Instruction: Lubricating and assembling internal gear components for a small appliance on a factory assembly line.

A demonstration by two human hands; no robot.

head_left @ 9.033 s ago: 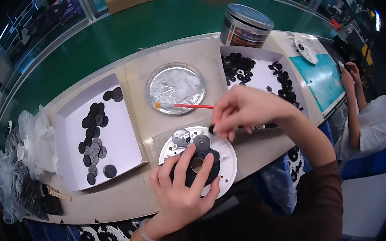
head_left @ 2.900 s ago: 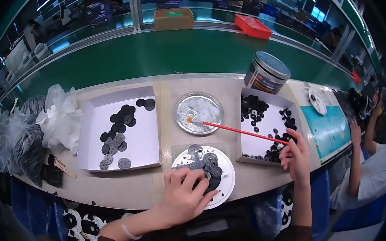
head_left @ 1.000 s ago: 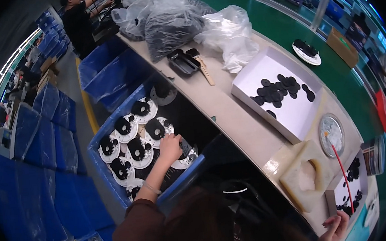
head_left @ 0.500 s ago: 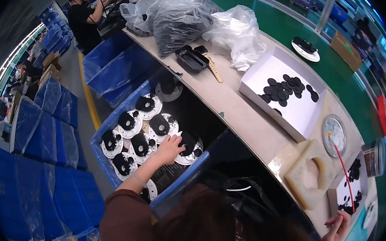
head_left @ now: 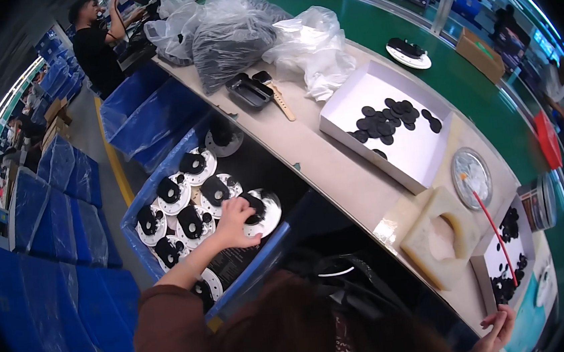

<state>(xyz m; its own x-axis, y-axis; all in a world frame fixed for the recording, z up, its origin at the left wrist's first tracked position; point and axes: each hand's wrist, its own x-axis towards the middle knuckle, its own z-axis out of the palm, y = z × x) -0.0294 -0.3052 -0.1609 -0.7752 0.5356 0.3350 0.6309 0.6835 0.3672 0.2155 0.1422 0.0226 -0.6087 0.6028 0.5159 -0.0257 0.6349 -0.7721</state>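
My left hand point(head_left: 236, 221) reaches down into a blue bin point(head_left: 254, 277) beside the bench and grips a white round plate with a black part on it point(head_left: 260, 209) at the bin's right side. Several more such plates point(head_left: 187, 204) lie flat in the bin. My right hand point(head_left: 500, 328) is at the lower right by the bench edge, fingers apart, holding nothing I can see. A red stick point(head_left: 495, 234) lies just above it, from a metal dish point(head_left: 471, 171) to a tray of black parts point(head_left: 512, 260).
On the bench are a white foam block with a round hole point(head_left: 443, 237), a white tray of black discs point(head_left: 391, 123), a black dish point(head_left: 247, 88), a brush point(head_left: 280, 99), plastic bags point(head_left: 236, 32) and a tin can point(head_left: 539, 204). More blue crates point(head_left: 135, 112) stand left; another person point(head_left: 98, 48) works far left.
My left hand has carried the white plate a little rightward in the bin. The view has swung slightly, and the right hand stays at the bench edge.
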